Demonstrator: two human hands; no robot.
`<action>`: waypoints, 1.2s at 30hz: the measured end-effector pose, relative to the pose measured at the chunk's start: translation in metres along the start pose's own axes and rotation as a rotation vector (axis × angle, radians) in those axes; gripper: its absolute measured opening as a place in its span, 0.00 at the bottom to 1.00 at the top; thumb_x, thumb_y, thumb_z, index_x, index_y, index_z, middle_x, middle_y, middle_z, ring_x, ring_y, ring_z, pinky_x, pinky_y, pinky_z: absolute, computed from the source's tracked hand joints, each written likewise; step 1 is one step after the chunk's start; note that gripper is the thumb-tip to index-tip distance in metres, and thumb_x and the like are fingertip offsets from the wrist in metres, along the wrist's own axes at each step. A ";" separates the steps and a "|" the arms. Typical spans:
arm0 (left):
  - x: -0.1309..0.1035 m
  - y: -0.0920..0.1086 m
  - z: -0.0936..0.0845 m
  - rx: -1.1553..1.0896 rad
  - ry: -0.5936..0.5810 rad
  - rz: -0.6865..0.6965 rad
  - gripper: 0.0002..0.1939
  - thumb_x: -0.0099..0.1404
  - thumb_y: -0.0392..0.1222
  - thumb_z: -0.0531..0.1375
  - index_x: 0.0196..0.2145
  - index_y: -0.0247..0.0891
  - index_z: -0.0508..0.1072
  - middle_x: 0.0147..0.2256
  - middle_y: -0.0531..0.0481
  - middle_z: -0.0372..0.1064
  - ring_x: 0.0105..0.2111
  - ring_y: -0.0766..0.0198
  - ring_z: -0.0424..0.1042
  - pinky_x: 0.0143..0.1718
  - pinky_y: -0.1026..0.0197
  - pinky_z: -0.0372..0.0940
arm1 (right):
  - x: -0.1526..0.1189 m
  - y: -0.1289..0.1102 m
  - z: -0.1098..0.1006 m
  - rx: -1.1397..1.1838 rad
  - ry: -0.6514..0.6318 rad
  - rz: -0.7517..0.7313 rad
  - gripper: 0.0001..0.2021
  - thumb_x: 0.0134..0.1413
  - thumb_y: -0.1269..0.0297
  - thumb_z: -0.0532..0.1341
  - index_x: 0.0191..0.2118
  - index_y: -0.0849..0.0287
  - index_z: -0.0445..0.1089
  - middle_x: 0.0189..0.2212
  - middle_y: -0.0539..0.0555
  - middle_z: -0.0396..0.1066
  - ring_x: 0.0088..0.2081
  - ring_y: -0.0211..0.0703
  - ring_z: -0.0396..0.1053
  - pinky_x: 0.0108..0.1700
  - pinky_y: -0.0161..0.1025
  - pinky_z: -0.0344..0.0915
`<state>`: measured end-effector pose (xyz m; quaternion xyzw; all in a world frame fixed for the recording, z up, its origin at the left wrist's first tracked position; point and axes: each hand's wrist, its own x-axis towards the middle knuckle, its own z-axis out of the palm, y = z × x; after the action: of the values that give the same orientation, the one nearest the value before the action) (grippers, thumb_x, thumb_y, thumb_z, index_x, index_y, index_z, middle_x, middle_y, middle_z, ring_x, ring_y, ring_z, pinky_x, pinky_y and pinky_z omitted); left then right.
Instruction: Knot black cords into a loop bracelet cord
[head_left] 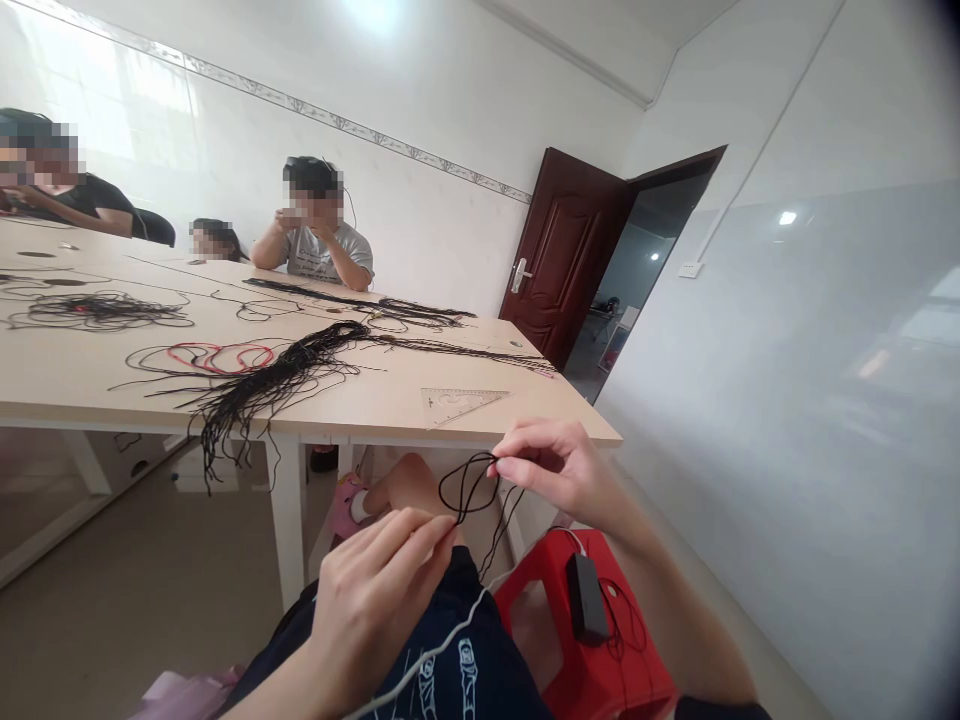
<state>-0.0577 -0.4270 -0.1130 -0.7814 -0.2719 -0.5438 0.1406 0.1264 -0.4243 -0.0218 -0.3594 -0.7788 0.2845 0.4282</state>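
A looped black cord is stretched between my two hands, above my lap and just off the table's near edge. My left hand pinches the lower end of the loops between thumb and fingers. The upper end sits in a pinch of my right hand, with thumb against the fingertips. Loose ends of the cord hang below the right hand. On the table beyond lies a thick bundle of black cords, its ends drooping over the edge.
A clear set square lies near the table edge, with red cord and tangled black cord further left. At my right stands a red stool bearing a black box; a white cable crosses my lap. Several people sit opposite.
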 end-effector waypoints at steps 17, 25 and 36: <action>0.023 0.008 -0.023 0.034 0.062 0.119 0.07 0.56 0.31 0.62 0.35 0.35 0.70 0.26 0.53 0.67 0.23 0.71 0.65 0.25 0.66 0.61 | -0.006 -0.003 0.000 -0.117 0.033 -0.004 0.06 0.50 0.71 0.59 0.27 0.62 0.73 0.24 0.51 0.66 0.25 0.33 0.61 0.23 0.30 0.56; 0.031 0.009 0.000 0.084 0.022 0.029 0.02 0.60 0.33 0.57 0.32 0.36 0.69 0.26 0.53 0.68 0.24 0.70 0.69 0.24 0.68 0.62 | -0.007 -0.008 0.002 -0.159 0.011 -0.029 0.06 0.50 0.73 0.58 0.27 0.62 0.73 0.24 0.50 0.66 0.24 0.32 0.60 0.23 0.30 0.56; 0.014 -0.011 -0.053 0.020 -0.084 0.023 0.14 0.61 0.32 0.52 0.41 0.42 0.72 0.41 0.48 0.72 0.37 0.59 0.71 0.37 0.60 0.64 | -0.009 -0.002 -0.001 -0.275 0.032 -0.024 0.07 0.49 0.74 0.58 0.26 0.62 0.73 0.23 0.50 0.66 0.23 0.32 0.58 0.22 0.30 0.55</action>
<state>-0.1014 -0.4417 -0.0810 -0.8051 -0.2738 -0.5063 0.1431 0.1302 -0.4320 -0.0239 -0.4096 -0.8078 0.1643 0.3907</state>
